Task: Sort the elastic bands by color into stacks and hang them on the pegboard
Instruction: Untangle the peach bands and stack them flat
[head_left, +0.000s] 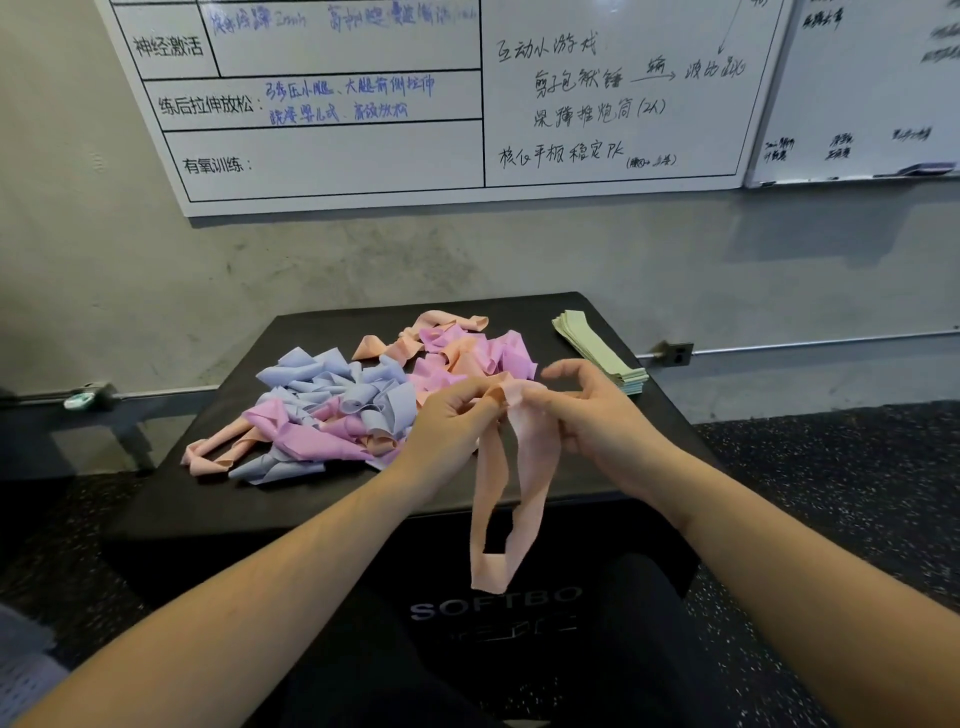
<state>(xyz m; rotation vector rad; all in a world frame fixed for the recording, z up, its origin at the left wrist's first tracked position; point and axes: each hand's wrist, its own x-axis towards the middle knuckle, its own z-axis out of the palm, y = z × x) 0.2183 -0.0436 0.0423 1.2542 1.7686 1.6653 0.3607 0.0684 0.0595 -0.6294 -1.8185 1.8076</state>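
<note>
Left hand: the left hand (457, 415) has its fingers curled, pinching the top of a peach band (493, 488) at its fingertips.
Right hand: the right hand (597, 415) grips the same band from the other side, thumb and lower fingers closed on it, index finger stretched out above.
Peach band: a loop held between the two hands, its top bunched where they meet, the rest hanging down below them in front of the counter (597, 312) edge.
Mixed pile: a loose heap of blue, pink and peach bands (343, 400) lies on the counter beyond and to the left of the left hand.
Green stack: a flat, tidy stack of pale green bands (597, 345) lies just beyond the right hand, near the counter's far right corner.
Wall: whiteboards (363, 104) with handwriting hang beyond the counter.
</note>
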